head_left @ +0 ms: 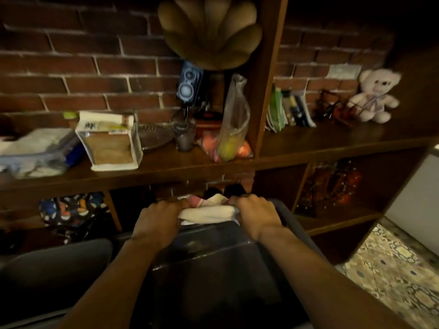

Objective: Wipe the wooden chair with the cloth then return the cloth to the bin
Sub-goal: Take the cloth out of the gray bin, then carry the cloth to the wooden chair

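A cream cloth (209, 213) with a pink patch is bunched between both my hands. My left hand (156, 222) grips its left end and my right hand (256, 216) grips its right end. They hold it over the far rim of a dark grey bin (213, 269) that stands right in front of me. The bin's inside is dark and I cannot tell what lies in it. No wooden chair shows in the head view.
A dark wooden shelf unit (308, 148) stands against a brick wall just behind the bin. It holds a box, a bag of fruit (232, 138), books and a teddy bear (375, 96). A second dark bin (54, 276) sits at left. Patterned floor (392, 269) lies at right.
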### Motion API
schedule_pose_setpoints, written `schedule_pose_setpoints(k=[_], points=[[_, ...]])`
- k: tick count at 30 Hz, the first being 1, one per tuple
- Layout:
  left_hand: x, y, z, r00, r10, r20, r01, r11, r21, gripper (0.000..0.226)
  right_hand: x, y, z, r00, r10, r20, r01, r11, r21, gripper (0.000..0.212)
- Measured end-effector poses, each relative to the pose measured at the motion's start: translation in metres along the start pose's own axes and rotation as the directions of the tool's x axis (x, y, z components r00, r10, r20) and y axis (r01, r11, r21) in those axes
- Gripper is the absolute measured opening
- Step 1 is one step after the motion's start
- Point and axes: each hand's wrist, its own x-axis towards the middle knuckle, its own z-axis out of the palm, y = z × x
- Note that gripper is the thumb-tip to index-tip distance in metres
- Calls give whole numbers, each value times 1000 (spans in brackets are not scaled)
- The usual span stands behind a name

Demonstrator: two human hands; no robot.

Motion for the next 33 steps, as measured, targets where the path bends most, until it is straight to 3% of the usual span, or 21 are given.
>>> schedule_pose_setpoints(k=[8, 18, 25, 33], points=[[10, 20, -86, 985, 97, -142, -108, 992, -67, 39, -4, 0, -92, 985, 3, -172, -10, 999, -36, 43], [35, 51, -157, 932, 216, -290, -226, 974, 0, 40, -18, 16, -168, 940, 17, -342, -49, 995, -86, 42], [57, 107, -183, 877, 338, -342, -364, 931, -14, 38, -48, 57, -204, 890, 118, -440, -178, 979, -97, 42], [67, 218, -176, 758, 515, -401, -577, 815, -44, 41, -128, 131, -225, 803, 272, -530, -400, 906, -140, 36]])
